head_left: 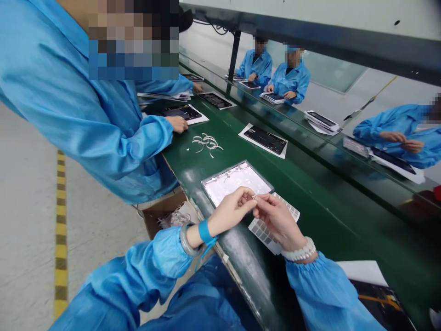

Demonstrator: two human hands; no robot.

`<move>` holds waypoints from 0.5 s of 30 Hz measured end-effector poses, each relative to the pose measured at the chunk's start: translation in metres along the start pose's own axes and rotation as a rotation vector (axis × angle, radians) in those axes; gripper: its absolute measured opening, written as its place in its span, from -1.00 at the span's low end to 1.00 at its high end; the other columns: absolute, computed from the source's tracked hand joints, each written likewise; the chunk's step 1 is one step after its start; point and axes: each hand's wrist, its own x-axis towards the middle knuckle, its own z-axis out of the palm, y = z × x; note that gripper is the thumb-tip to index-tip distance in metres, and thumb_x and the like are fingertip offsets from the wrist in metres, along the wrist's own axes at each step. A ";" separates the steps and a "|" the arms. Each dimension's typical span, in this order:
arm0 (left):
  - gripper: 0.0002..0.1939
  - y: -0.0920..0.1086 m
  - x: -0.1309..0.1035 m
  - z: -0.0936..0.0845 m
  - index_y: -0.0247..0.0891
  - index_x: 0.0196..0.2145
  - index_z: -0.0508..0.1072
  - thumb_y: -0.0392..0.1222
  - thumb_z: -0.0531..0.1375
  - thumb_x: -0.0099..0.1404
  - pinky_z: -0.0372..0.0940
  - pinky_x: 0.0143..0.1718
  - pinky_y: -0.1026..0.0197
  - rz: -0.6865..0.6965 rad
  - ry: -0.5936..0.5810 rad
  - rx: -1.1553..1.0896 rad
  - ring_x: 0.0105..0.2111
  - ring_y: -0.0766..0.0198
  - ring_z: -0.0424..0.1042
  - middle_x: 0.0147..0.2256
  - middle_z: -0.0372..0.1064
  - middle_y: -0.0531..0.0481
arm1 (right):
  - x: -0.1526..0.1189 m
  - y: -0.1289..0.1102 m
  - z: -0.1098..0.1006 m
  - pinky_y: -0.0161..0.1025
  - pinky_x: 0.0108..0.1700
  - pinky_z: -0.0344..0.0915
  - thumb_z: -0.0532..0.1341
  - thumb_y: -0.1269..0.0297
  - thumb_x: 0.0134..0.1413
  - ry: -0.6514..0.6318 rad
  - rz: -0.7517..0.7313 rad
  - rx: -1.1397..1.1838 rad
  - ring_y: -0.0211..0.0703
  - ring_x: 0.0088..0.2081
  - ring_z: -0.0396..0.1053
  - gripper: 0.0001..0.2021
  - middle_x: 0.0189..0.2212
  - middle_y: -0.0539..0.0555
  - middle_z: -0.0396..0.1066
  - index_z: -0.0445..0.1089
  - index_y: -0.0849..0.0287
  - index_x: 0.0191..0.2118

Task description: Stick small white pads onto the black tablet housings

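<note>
My left hand [232, 209] and my right hand [275, 220] meet at the fingertips, both closed in a pinch. A tiny pale bit shows between them, too small to name. Just beyond my left hand lies a shallow, dark-rimmed tray [237, 179] with a pinkish-white surface; small parts with thin dark wires lie along its far side. Under my right hand is a white sheet of grey square stickers [263, 234], partly covered by the hand.
Curled white strips [207, 143] lie on the green bench [223, 124]. A dark device panel [265, 139] rests on white paper beyond the tray. Another panel [382, 301] is at lower right. A co-worker's hand [177, 124] is at left. Below the bench edge stands a cardboard box [151, 220].
</note>
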 end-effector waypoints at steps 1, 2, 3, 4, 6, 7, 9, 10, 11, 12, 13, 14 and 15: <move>-0.85 0.000 -0.001 0.001 -0.26 -0.24 0.37 -0.14 0.14 0.27 0.29 -0.34 0.30 0.016 0.015 0.007 -0.40 0.35 0.37 -0.38 0.39 0.05 | 0.000 0.000 0.000 -0.37 -0.45 0.25 0.45 0.12 -0.29 -0.003 0.008 0.014 -0.35 -0.55 0.31 -0.65 -0.61 -0.05 0.35 0.39 0.24 -0.43; -0.88 0.000 -0.002 0.001 -0.27 -0.26 0.40 -0.18 0.14 0.27 0.29 -0.33 0.30 0.028 0.025 0.007 -0.39 0.34 0.38 -0.38 0.41 0.05 | -0.001 0.000 -0.001 -0.36 -0.43 0.27 0.44 0.11 -0.27 -0.015 0.023 0.013 -0.34 -0.53 0.32 -0.66 -0.58 -0.02 0.37 0.41 0.25 -0.43; -0.90 0.000 -0.002 0.001 -0.27 -0.29 0.41 -0.22 0.13 0.28 0.30 -0.32 0.31 0.033 0.031 0.005 -0.39 0.34 0.40 -0.39 0.42 0.04 | -0.003 0.000 -0.001 -0.36 -0.43 0.27 0.43 0.10 -0.25 -0.027 0.037 -0.001 -0.34 -0.53 0.33 -0.66 -0.55 0.00 0.40 0.42 0.26 -0.43; -0.91 0.000 -0.002 0.000 -0.27 -0.30 0.42 -0.25 0.13 0.28 0.30 -0.32 0.31 0.036 0.040 0.008 -0.39 0.34 0.41 -0.40 0.43 0.04 | -0.004 -0.001 -0.001 -0.36 -0.44 0.26 0.43 0.08 -0.23 -0.035 0.046 -0.028 -0.34 -0.52 0.33 -0.66 -0.51 0.03 0.42 0.43 0.26 -0.42; -0.92 0.000 -0.002 -0.003 -0.27 -0.28 0.41 -0.29 0.13 0.27 0.32 -0.32 0.32 0.059 0.068 0.065 -0.40 0.35 0.42 -0.41 0.43 0.05 | -0.007 -0.003 -0.001 -0.36 -0.48 0.25 0.41 0.07 -0.22 -0.041 0.052 -0.106 -0.35 -0.53 0.32 -0.66 -0.42 0.06 0.44 0.44 0.27 -0.42; -0.93 -0.001 -0.002 -0.004 -0.27 -0.28 0.41 -0.29 0.14 0.27 0.32 -0.32 0.31 0.096 0.087 0.124 -0.41 0.34 0.42 -0.41 0.43 0.05 | -0.008 -0.003 -0.001 -0.36 -0.50 0.24 0.41 0.07 -0.22 -0.037 0.048 -0.140 -0.36 -0.53 0.32 -0.66 -0.39 0.07 0.44 0.44 0.27 -0.42; -0.94 -0.003 -0.004 -0.005 -0.28 -0.29 0.41 -0.27 0.14 0.29 0.33 -0.30 0.30 0.223 0.121 0.280 -0.38 0.33 0.42 -0.40 0.43 0.03 | -0.008 -0.003 0.001 -0.35 -0.50 0.23 0.40 0.05 -0.22 -0.023 0.033 -0.174 -0.35 -0.53 0.31 -0.65 -0.36 0.08 0.44 0.44 0.26 -0.42; -0.92 -0.005 -0.005 -0.005 -0.28 -0.29 0.42 -0.26 0.13 0.31 0.34 -0.27 0.29 0.301 0.125 0.353 -0.35 0.31 0.43 -0.37 0.44 0.00 | -0.008 -0.002 0.001 -0.34 -0.50 0.23 0.39 0.04 -0.22 -0.017 0.026 -0.180 -0.35 -0.53 0.30 -0.65 -0.37 0.08 0.44 0.44 0.26 -0.42; -0.88 -0.007 -0.006 -0.005 -0.29 -0.28 0.43 -0.25 0.10 0.33 0.34 -0.23 0.27 0.372 0.124 0.413 -0.31 0.30 0.44 -0.34 0.45 -0.03 | -0.007 -0.001 0.002 -0.32 -0.49 0.24 0.38 0.03 -0.22 -0.007 0.013 -0.191 -0.34 -0.53 0.30 -0.64 -0.40 0.07 0.44 0.44 0.25 -0.42; -0.85 -0.009 -0.007 -0.004 -0.29 -0.26 0.44 -0.25 0.07 0.36 0.35 -0.20 0.27 0.425 0.123 0.458 -0.27 0.29 0.45 -0.30 0.46 -0.05 | -0.006 0.000 0.002 -0.31 -0.47 0.24 0.37 0.01 -0.22 0.007 -0.007 -0.216 -0.32 -0.54 0.29 -0.64 -0.45 0.06 0.43 0.44 0.25 -0.42; -0.83 -0.011 -0.008 -0.003 -0.28 -0.23 0.44 -0.25 0.05 0.37 0.35 -0.18 0.27 0.454 0.125 0.490 -0.25 0.29 0.46 -0.28 0.47 -0.06 | -0.005 0.001 0.003 -0.29 -0.45 0.24 0.35 0.00 -0.20 0.023 -0.038 -0.262 -0.30 -0.54 0.29 -0.64 -0.51 0.04 0.41 0.44 0.25 -0.42; -0.81 -0.013 -0.008 -0.002 -0.28 -0.22 0.45 -0.25 0.04 0.38 0.36 -0.17 0.27 0.465 0.128 0.518 -0.25 0.30 0.46 -0.26 0.48 -0.06 | -0.005 0.002 0.003 -0.27 -0.43 0.24 0.33 -0.01 -0.18 0.041 -0.077 -0.329 -0.28 -0.54 0.28 -0.64 -0.57 0.02 0.39 0.44 0.24 -0.42; -0.80 -0.014 -0.009 -0.002 -0.27 -0.22 0.45 -0.24 0.03 0.39 0.37 -0.18 0.28 0.465 0.130 0.545 -0.26 0.30 0.47 -0.27 0.48 -0.05 | -0.004 0.003 0.003 -0.26 -0.41 0.24 0.31 0.00 -0.14 0.059 -0.124 -0.408 -0.25 -0.53 0.28 -0.66 -0.61 0.01 0.36 0.44 0.23 -0.42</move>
